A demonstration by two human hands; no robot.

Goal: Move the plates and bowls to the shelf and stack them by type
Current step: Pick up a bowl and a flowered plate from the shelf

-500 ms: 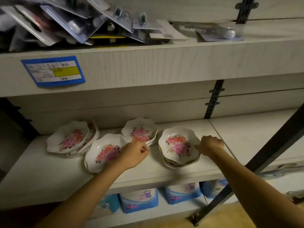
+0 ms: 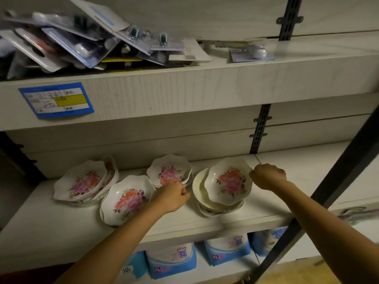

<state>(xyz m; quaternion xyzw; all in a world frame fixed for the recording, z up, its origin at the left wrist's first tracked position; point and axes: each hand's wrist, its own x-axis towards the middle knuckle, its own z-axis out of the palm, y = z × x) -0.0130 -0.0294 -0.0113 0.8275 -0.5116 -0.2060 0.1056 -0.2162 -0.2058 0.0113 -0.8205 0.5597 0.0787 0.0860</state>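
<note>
Several white scalloped dishes with pink and orange flowers sit in four groups on the middle shelf [image 2: 205, 220]. A leaning left stack [image 2: 82, 183], a front stack [image 2: 127, 201] and a back stack [image 2: 170, 173] stand apart. On the right stack [image 2: 217, 208] the top floral bowl [image 2: 229, 183] lies tilted and shifted right, baring a plain cream plate [image 2: 198, 187] beneath. My right hand [image 2: 268, 176] pinches this bowl's right rim. My left hand [image 2: 174, 196] is curled into a fist between the front stack and the right stack, with nothing visible in it.
The upper shelf [image 2: 205, 87] overhangs the dishes and holds a heap of blister packs [image 2: 82, 42]; a blue price label [image 2: 56, 99] is on its edge. A dark slanted metal bar [image 2: 328, 193] crosses at the right. Blue-and-white packages [image 2: 172, 261] fill the shelf below.
The top bowl of the right stack has tipped up and slid to the right under my right hand, uncovering the plate below. My left hand moved slightly right, away from the back stack.
</note>
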